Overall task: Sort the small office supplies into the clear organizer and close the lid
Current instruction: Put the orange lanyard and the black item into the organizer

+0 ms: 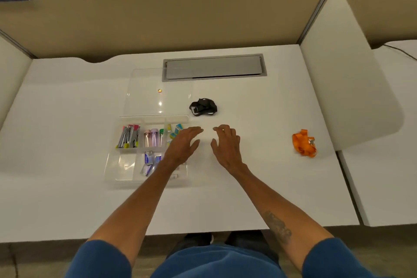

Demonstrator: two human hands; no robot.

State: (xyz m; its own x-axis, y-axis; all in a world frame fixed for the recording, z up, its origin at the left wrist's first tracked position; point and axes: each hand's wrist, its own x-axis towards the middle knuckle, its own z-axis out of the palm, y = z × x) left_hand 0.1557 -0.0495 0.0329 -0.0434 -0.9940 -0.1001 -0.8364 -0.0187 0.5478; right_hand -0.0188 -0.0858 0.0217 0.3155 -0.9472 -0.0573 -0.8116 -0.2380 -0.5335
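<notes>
A clear organizer (114,170) lies on the white desk, its lid (144,88) swung open flat behind it. Its compartments hold grey clips with coloured ends (128,139), pastel tubes (151,137), small blue and yellow items (177,130) and staple boxes (149,161). The front left compartment looks bare. My left hand (184,145) hovers over the organizer's right edge, fingers spread, holding nothing. My right hand (226,144) is just right of it over the bare desk, fingers apart and empty.
A black strap bundle (203,107) lies behind my hands. An orange lanyard (303,143) sits far right on the desk. A grey cable hatch (214,66) is set into the desk at the back. Tan partition walls enclose the desk.
</notes>
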